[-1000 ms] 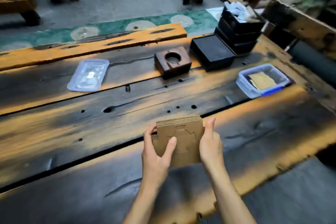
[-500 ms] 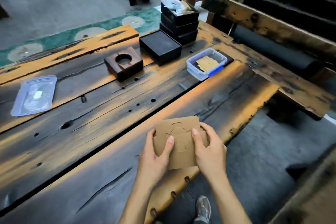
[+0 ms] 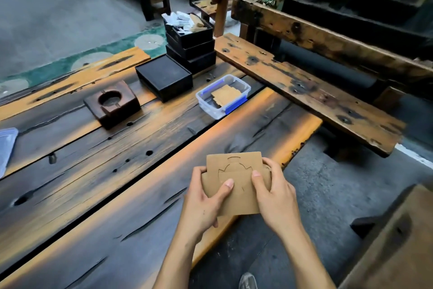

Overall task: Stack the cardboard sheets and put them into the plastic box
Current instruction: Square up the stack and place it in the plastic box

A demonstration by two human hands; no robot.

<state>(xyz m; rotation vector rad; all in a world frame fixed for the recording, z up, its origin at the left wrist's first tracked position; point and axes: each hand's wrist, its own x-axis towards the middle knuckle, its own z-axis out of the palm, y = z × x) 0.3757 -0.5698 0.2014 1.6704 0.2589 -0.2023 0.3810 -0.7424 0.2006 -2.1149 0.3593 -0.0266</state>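
A stack of brown cardboard sheets [image 3: 236, 171] with a cut-out pattern on the top sheet is held over the near edge of the wooden table [image 3: 117, 183]. My left hand [image 3: 206, 202] grips its left side, thumb on top. My right hand [image 3: 274, 195] grips its right side, thumb on top too. The clear plastic box [image 3: 206, 103] with blue clips stands further back on the table, open, with a few cardboard sheets [image 3: 226, 95] lying inside.
A dark wooden block [image 3: 112, 106] with a round hole sits left of the box. A black flat box [image 3: 164, 76] and stacked black trays [image 3: 191, 42] with white pieces stand behind. The clear lid [image 3: 7, 148] lies at far left. A wooden beam [image 3: 304, 87] runs on the right.
My view has swung right, so the table objects shifted left in frame. Both hands still hold the cardboard stack, now nearer the table's right front corner, with the sheets slightly fanned.
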